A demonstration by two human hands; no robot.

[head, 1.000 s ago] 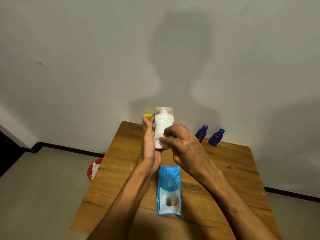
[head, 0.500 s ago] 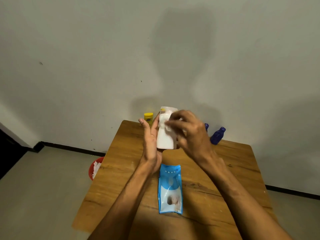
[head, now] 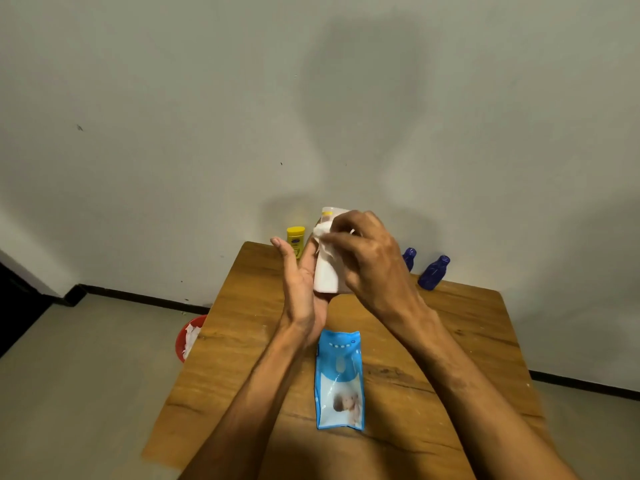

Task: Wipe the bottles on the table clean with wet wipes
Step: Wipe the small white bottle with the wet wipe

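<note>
We see a brown wooden table [head: 467, 341] set against a pale wall. A flat blue plastic pack of wet wipes [head: 340, 379] lies lengthwise near its middle, between the two forearms. A red round bin [head: 188, 337] holding white scraps stands on the floor just beside the table's left edge. Above the far half of the table, the left hand [head: 299, 289] is raised with thumb and fingers straight. A white plastic bottle [head: 327, 275] stands upright against its palm, lifted off the wood. The right hand [head: 374, 258] reaches over from the other side with curled fingers, covering the bottle's right side and top. At the back edge we see a fully visible dark blue plastic bottle [head: 433, 273] leaning, and to its left a half-hidden dark blue plastic bottle [head: 408, 258] behind the right hand. A yellow plastic bottle [head: 296, 240] stands at the back left corner, just behind the left thumb. The right fingertips pinch a crumpled white wet wipe [head: 323, 237] against the white bottle's upper part, below its clear cap.
</note>
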